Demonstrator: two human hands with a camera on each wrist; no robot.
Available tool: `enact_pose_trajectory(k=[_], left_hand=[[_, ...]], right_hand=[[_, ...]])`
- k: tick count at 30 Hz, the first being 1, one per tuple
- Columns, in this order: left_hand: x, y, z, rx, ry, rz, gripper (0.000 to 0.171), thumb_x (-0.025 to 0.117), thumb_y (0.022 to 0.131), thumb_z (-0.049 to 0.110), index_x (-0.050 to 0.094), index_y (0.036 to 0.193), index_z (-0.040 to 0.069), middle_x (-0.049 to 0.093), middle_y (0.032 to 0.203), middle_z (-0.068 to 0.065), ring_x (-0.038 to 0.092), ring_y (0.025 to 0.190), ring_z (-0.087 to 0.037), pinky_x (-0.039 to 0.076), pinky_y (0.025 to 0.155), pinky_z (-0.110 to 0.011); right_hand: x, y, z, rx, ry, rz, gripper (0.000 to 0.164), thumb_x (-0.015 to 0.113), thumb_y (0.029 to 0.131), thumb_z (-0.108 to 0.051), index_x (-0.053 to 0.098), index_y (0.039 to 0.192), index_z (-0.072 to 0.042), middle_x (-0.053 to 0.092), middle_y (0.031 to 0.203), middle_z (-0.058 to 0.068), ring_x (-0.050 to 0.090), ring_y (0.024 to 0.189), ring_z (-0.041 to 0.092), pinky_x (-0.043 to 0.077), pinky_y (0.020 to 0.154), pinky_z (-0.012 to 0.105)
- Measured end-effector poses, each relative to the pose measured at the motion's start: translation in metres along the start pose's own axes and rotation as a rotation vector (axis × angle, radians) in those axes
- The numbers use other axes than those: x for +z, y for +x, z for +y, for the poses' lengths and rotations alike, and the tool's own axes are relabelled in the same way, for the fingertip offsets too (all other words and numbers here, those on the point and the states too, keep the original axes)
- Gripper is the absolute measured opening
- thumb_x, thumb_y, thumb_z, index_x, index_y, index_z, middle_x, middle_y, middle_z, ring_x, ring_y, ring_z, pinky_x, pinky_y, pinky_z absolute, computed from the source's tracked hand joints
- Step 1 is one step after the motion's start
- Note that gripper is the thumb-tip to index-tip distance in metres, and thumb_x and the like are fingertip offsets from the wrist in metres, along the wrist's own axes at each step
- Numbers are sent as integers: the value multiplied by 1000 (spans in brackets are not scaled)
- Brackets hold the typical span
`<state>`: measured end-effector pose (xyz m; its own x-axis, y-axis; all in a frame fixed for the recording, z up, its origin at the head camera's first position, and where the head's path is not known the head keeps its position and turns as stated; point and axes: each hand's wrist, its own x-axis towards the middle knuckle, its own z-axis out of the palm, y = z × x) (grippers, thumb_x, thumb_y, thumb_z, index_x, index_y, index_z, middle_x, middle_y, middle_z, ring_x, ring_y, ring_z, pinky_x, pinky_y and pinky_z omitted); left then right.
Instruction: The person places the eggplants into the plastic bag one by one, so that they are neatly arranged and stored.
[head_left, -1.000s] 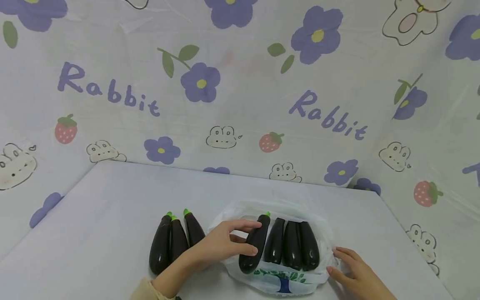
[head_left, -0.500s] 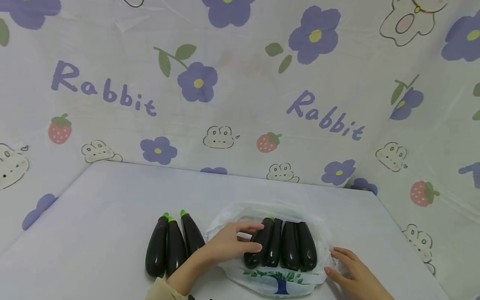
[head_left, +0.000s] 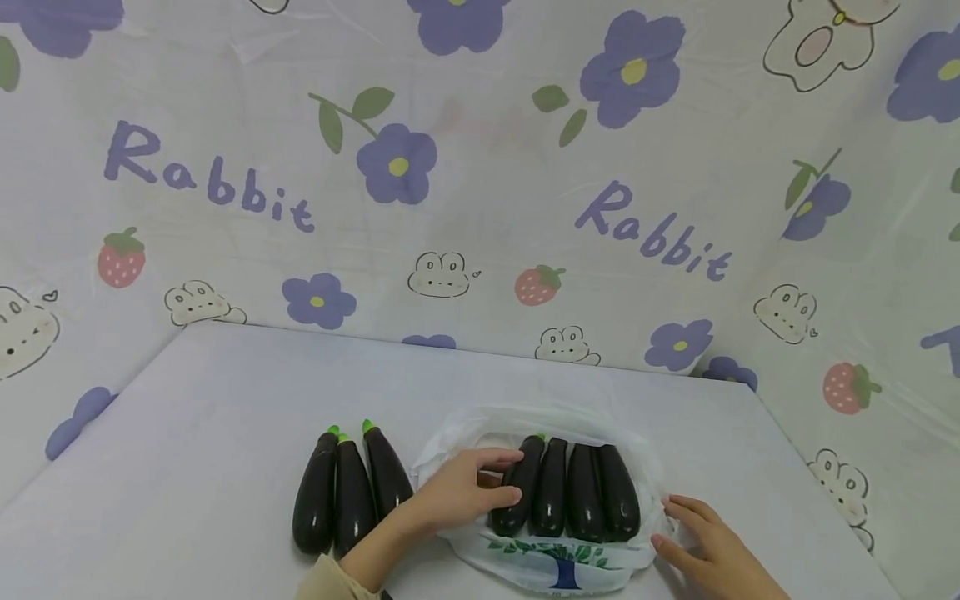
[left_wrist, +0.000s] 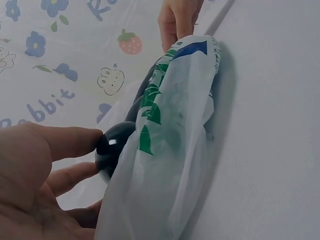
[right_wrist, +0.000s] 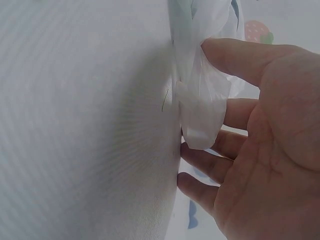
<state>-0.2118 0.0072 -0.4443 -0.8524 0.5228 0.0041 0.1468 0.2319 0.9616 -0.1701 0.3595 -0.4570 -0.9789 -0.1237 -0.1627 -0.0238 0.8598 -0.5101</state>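
In the head view, a white plastic bag printed with a tree lies on the table, its mouth spread around several dark eggplants set side by side. My left hand has its thumb and fingers on either side of the leftmost eggplant, which rests in the bag. The left wrist view shows the thumb and fingertips touching this eggplant's rounded end. At the bag's right side, my right hand holds the plastic edge between thumb and fingers.
Left of the bag, three more eggplants with bright green stem ends lie on the white tabletop. My left forearm passes over the front of this group. A patterned cloth with flowers and rabbits hangs behind the table.
The leftmost eggplant in the bag has come down to the right with my left hand and lies beside the others. Small gaps have reopened between the bagged eggplants. My right hand stays at the bag's edge.
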Motion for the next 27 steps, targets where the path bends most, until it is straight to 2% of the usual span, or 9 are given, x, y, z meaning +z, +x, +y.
enact_pose_trajectory(k=[13,27], left_hand=[[2,0,-4,-17,44,12,48,70,94,21,57,140,12,58,127,-14,58,112,-30,49,90,-48],[2,1,-5,-17,38,5,48,70,94,18,56,140,13,58,126,-13,58,113,-32,48,91,-50]], right_hand=[[1,-1,-1,-26,-4,15,67,68,93,-38,49,136,10,40,140,30,43,124,49,45,92,59],[-1,-1,0,-42,-1,15,66,68,93,-36,49,135,11,40,140,30,43,124,49,44,92,60]])
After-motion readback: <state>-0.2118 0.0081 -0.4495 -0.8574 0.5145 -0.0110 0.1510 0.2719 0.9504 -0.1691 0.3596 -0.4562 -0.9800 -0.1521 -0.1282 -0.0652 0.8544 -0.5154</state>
